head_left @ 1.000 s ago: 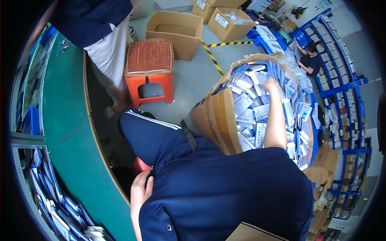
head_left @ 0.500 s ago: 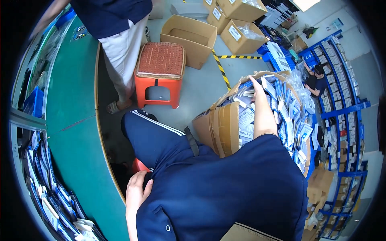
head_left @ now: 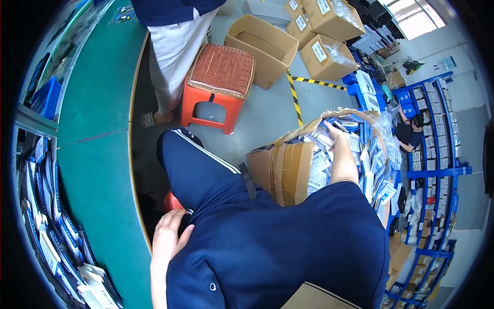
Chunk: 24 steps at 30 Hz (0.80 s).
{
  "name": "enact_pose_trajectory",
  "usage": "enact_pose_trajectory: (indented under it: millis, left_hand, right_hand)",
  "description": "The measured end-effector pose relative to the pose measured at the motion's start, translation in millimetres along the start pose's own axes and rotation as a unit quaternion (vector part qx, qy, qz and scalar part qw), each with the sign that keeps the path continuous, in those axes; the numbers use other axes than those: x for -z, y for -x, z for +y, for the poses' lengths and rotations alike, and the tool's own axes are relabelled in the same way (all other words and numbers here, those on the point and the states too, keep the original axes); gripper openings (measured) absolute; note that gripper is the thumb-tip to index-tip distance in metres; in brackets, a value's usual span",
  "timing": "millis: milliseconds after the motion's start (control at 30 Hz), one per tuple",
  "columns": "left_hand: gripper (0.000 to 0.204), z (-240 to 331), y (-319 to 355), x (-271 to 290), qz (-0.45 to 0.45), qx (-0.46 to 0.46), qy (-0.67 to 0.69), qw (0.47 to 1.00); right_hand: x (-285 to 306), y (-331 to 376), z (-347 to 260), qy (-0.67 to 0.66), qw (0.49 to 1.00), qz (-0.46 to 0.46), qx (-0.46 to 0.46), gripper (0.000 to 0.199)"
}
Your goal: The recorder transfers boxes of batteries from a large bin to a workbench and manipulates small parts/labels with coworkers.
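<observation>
My right hand (head_left: 336, 136) reaches into a large torn cardboard box (head_left: 289, 172) heaped with flat blue-and-white packages (head_left: 366, 154). One digit shows stretched out; the others are partly hidden among the packages, and nothing is plainly gripped. By my left side, my left hand (head_left: 172, 232) lies with its thumb apart from the fingers, holding nothing. It is near the edge of the green table (head_left: 98, 170) and next to my trouser leg, with a bit of red seat (head_left: 173, 202) just beyond.
A red stool (head_left: 218, 85) with a woven cover stands ahead, beside a person in white trousers (head_left: 177, 46). Further off are an open carton (head_left: 262, 49) and stacked boxes (head_left: 327, 54). Blue shelving (head_left: 437, 139) runs along the right, near another person (head_left: 410, 134). Packages (head_left: 54, 226) fill the far left.
The view has shifted, so the stool and cartons sit further right. My right hand has dropped lower among the packages. My left hand stays by my side.
</observation>
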<state>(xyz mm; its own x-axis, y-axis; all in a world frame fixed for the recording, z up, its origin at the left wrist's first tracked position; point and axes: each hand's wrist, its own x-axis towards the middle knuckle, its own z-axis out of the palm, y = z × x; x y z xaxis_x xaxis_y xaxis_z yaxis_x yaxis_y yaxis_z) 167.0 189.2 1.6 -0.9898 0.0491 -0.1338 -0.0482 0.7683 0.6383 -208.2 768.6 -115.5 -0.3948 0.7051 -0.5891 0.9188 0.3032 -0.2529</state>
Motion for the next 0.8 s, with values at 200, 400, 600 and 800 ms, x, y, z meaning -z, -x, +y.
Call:
enact_pose_trajectory:
  millis: [200,400,600,800]
  left_hand:
    - [0.044,1.5,-12.5,-1.3,-0.007,-0.013,-0.002,1.0]
    - [0.046,-0.3,-7.4,-4.3,-0.004,0.016,-0.011,1.0]
    - [0.046,-1.1,-9.4,-2.5,0.011,0.017,0.013,1.0]
    - [0.044,-1.3,-11.6,-1.0,-0.02,0.015,0.025,0.999]
  right_hand:
    - [73.8,-33.0,-99.3,0.16,0.919,-0.264,-0.246,0.111]
    - [-30.2,-3.9,-60.0,0.072,0.971,0.213,-0.079,0.103]
    - [56.8,-29.0,19.0,-0.105,0.988,-0.115,-0.017,0.053]
    - [14.8,27.8,24.4,-0.201,0.974,-0.096,-0.03,0.063]
